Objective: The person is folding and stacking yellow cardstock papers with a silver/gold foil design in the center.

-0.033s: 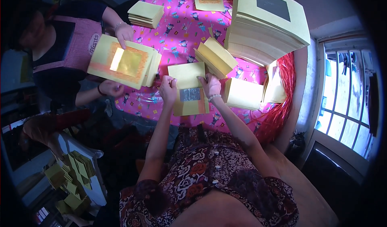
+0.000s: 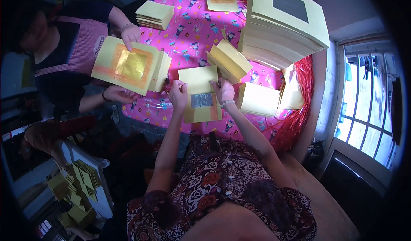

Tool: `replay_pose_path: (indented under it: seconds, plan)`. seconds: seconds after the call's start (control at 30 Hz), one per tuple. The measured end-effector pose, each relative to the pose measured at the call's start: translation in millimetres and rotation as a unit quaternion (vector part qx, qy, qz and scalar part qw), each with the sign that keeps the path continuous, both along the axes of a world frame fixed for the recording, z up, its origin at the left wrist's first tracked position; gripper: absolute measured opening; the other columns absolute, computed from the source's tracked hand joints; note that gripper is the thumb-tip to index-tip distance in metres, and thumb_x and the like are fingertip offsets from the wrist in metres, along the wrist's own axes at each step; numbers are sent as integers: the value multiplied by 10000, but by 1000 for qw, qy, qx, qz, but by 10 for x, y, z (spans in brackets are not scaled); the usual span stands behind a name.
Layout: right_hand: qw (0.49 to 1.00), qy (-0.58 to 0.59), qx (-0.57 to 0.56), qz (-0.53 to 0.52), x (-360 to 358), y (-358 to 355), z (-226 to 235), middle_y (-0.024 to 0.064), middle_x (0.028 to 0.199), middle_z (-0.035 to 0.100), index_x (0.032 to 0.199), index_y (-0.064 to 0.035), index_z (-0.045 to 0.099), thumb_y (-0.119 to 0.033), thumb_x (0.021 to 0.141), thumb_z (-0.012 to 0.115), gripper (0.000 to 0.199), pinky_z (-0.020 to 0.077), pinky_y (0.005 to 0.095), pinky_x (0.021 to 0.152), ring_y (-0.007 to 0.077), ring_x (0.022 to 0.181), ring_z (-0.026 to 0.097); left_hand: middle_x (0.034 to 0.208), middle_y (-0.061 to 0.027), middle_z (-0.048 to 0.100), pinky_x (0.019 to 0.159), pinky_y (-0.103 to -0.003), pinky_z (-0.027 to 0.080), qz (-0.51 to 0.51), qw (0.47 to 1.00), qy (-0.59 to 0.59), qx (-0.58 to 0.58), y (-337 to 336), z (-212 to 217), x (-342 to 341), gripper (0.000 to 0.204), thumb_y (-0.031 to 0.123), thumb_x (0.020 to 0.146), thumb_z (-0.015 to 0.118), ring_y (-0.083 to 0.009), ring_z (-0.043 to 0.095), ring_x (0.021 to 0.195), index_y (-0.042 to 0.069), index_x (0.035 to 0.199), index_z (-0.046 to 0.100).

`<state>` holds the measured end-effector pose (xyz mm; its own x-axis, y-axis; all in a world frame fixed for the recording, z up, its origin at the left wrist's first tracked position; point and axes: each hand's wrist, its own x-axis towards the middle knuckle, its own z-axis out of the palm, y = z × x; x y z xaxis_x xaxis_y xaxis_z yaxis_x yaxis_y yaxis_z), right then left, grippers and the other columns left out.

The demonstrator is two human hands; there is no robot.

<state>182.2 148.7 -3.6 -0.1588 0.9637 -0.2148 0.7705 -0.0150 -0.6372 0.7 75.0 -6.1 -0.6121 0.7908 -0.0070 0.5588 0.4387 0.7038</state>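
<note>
Nothing has shifted since the earlier frame, taken at the same instant: both hands sit on the same yellow sheet as before.

At the far left of the frame, folded yellow paper pieces lie heaped in the lower corner. Above them, at upper left, a co-worker in a pink checked apron holds a stack of yellow sheets topped with a gold foil square; one co-worker's hand rests on its upper edge and the other supports it from below.

Left of centre, the person's left hand is closed on the left edge of a yellow paper sheet with a silver foil square, fingers curled together around the margin. The sheet lies at the middle of the frame on the desk, which is covered by a pink patterned cloth. The right hand grips the sheet's upper right edge, fingers pinched on it; a bracelet circles that wrist.

Just above the right hand, a folded bundle of yellow sheets stands tilted. Further right lies a flat pale yellow pile, and at upper right a tall stack of yellow paper with a dark square on top. Red shredded string borders the desk's right edge, beside a window.
</note>
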Motion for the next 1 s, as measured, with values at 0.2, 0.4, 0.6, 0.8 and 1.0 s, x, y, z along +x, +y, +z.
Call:
replay_pose_path:
  seconds: [0.2,0.4,0.6,0.8,1.0]
  plan:
    - [998,8,65,-15,-1,-50,-230,171,747,601,811,-33,578,-437,818,667,414,469,461,651,353,727,604,909,-133,568,735,-420,454,-43,987,149,-34,38,39,94,186,184,802,678,-298,579,873,81,912,569]
    - [997,16,70,-19,6,-5,-281,186,773,610,819,-23,583,-431,824,660,416,481,463,686,371,755,607,980,-143,513,828,-404,461,-123,946,276,-120,99,-5,386,420,318,777,700,-304,555,940,-21,964,537]
    - [979,48,195,-33,-18,-10,-215,136,892,561,967,-50,544,-300,787,704,347,468,441,750,343,881,570,1005,-153,497,786,-411,491,-117,938,290,-146,143,-246,524,500,359,789,690,-313,568,928,-7,1062,487]
    - [934,-68,252,243,42,-205,-344,66,870,544,914,-101,525,-212,824,576,152,462,365,726,231,890,558,1010,-158,494,773,-397,500,-125,937,288,-154,122,-350,513,494,356,801,681,-312,568,921,-9,1067,479]
    - [933,-88,247,248,39,-204,-341,64,888,554,914,-93,526,-183,828,554,128,455,358,746,229,896,564,1004,-157,490,780,-383,483,-108,940,309,-94,98,-322,525,549,348,824,647,-305,556,901,-40,1161,452]
